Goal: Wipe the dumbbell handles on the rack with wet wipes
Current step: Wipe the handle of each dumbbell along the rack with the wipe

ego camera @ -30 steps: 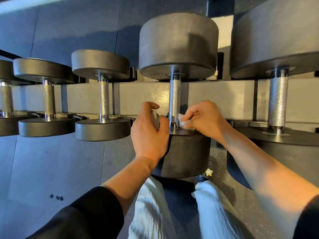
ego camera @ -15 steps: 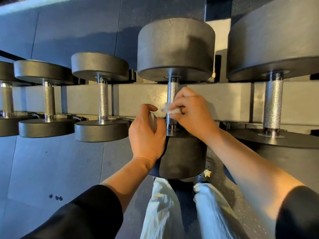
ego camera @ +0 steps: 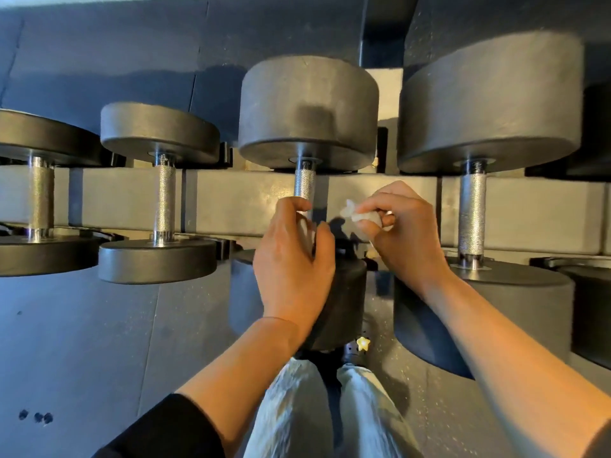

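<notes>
Several black dumbbells lie on the grey rack (ego camera: pixel 244 203) with their knurled steel handles showing. The upper part of the middle dumbbell handle (ego camera: pixel 304 185) is bare; my left hand (ego camera: pixel 292 259) covers its lower part. That hand is curled around a small pale pack (ego camera: pixel 306 230), partly hidden by the fingers. My right hand (ego camera: pixel 405 233) pinches a crumpled white wet wipe (ego camera: pixel 358 214) just right of that handle, not touching it. Farther right stands the large dumbbell's handle (ego camera: pixel 472 209).
Two smaller dumbbells have their handles (ego camera: pixel 164 200) (ego camera: pixel 41 196) to the left. The heavy heads of the middle dumbbell (ego camera: pixel 307 110) and the right one (ego camera: pixel 489 100) crowd the space above my hands. Below are my light trousers (ego camera: pixel 291 411) and grey floor mats (ego camera: pixel 82 342).
My right hand slid the wipe up the middle handle, then came off it to the right. My left hand rose slightly and kept its hold.
</notes>
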A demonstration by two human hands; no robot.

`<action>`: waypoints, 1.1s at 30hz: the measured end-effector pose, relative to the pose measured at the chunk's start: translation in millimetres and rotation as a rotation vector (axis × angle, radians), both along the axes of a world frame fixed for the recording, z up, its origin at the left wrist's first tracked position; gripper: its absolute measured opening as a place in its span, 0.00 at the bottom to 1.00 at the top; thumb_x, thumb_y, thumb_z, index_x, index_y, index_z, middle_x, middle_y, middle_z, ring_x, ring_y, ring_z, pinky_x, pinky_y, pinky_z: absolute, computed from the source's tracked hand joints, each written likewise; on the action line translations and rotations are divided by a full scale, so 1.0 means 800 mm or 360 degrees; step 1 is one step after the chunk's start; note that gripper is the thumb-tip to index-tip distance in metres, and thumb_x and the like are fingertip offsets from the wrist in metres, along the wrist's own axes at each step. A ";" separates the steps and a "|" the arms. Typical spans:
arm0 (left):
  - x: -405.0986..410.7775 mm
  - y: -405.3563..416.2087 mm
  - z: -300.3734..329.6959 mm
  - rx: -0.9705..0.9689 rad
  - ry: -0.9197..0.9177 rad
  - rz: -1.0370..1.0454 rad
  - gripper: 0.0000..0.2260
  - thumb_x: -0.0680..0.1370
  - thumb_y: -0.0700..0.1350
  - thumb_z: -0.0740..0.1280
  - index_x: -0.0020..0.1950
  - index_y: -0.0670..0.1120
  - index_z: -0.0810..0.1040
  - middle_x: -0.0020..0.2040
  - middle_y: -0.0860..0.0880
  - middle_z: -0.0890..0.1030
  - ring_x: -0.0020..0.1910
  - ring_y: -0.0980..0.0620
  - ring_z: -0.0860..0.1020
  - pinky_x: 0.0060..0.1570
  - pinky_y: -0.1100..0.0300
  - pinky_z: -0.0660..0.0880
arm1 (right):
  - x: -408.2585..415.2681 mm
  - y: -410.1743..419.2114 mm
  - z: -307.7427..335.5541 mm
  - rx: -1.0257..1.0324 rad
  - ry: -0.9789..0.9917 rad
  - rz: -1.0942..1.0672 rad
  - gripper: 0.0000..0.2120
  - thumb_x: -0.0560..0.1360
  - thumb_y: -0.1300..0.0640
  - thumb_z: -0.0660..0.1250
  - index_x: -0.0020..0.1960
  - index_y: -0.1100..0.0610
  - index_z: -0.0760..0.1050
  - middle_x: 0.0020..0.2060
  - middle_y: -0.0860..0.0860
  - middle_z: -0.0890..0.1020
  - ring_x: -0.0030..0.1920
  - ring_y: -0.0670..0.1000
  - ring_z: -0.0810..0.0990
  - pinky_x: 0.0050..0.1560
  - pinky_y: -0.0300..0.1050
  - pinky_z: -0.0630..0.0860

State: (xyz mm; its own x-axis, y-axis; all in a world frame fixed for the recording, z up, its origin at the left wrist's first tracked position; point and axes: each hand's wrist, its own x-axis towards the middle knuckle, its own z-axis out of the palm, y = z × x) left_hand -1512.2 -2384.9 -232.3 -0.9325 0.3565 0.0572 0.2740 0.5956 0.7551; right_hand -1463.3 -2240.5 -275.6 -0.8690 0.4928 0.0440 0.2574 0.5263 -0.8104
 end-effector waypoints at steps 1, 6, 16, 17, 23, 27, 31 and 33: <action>0.010 0.015 0.004 0.0068 -0.0026 -0.0080 0.08 0.75 0.43 0.66 0.51 0.49 0.71 0.38 0.56 0.73 0.37 0.58 0.73 0.38 0.69 0.69 | 0.004 0.007 0.005 0.0009 0.0023 -0.0012 0.05 0.68 0.67 0.71 0.42 0.60 0.81 0.42 0.54 0.78 0.41 0.48 0.75 0.42 0.31 0.70; 0.053 0.081 -0.008 0.0270 -0.0272 -0.0377 0.07 0.75 0.44 0.62 0.52 0.50 0.71 0.44 0.52 0.78 0.41 0.53 0.76 0.40 0.62 0.70 | 0.027 0.049 0.028 0.0384 0.0001 0.0078 0.09 0.64 0.69 0.70 0.41 0.59 0.80 0.42 0.54 0.80 0.43 0.55 0.77 0.44 0.43 0.73; 0.075 0.089 -0.059 0.0271 -0.0511 -0.0595 0.14 0.76 0.48 0.69 0.59 0.47 0.71 0.46 0.51 0.76 0.45 0.55 0.74 0.45 0.64 0.70 | 0.046 0.098 0.035 0.1066 -0.0361 0.0245 0.12 0.65 0.75 0.69 0.43 0.62 0.80 0.45 0.55 0.82 0.49 0.58 0.76 0.49 0.42 0.71; 0.073 0.088 -0.061 0.0270 -0.0565 -0.0599 0.15 0.76 0.49 0.69 0.59 0.47 0.70 0.47 0.51 0.76 0.46 0.54 0.74 0.46 0.64 0.70 | 0.042 0.101 0.033 0.1099 -0.0384 0.0262 0.12 0.65 0.75 0.69 0.45 0.62 0.80 0.47 0.55 0.82 0.51 0.58 0.76 0.50 0.42 0.72; 0.068 0.088 -0.063 0.0296 -0.0664 -0.0617 0.17 0.75 0.50 0.70 0.60 0.47 0.71 0.48 0.53 0.74 0.47 0.55 0.73 0.45 0.64 0.68 | 0.031 0.116 0.026 0.1392 -0.0783 0.0496 0.17 0.59 0.74 0.72 0.48 0.65 0.81 0.49 0.59 0.83 0.55 0.59 0.78 0.52 0.50 0.78; 0.068 0.088 -0.062 0.0333 -0.0711 -0.0569 0.16 0.74 0.49 0.71 0.59 0.46 0.72 0.49 0.51 0.75 0.48 0.55 0.74 0.48 0.61 0.70 | 0.034 0.114 0.030 0.1376 -0.0915 0.0534 0.13 0.62 0.75 0.70 0.43 0.64 0.80 0.41 0.57 0.82 0.50 0.58 0.76 0.44 0.52 0.79; 0.068 0.087 -0.062 0.0358 -0.0703 -0.0561 0.15 0.74 0.47 0.71 0.57 0.45 0.74 0.47 0.51 0.75 0.46 0.54 0.74 0.47 0.59 0.72 | 0.049 0.105 0.035 0.1221 -0.1000 0.0616 0.12 0.64 0.74 0.68 0.44 0.62 0.81 0.39 0.55 0.82 0.48 0.56 0.74 0.39 0.48 0.76; 0.067 0.088 -0.062 0.0354 -0.0696 -0.0562 0.14 0.74 0.47 0.71 0.57 0.45 0.74 0.48 0.50 0.75 0.46 0.53 0.75 0.48 0.57 0.73 | 0.059 0.100 0.043 0.1106 -0.1064 0.0679 0.10 0.66 0.71 0.69 0.43 0.60 0.81 0.39 0.53 0.82 0.47 0.53 0.73 0.41 0.42 0.72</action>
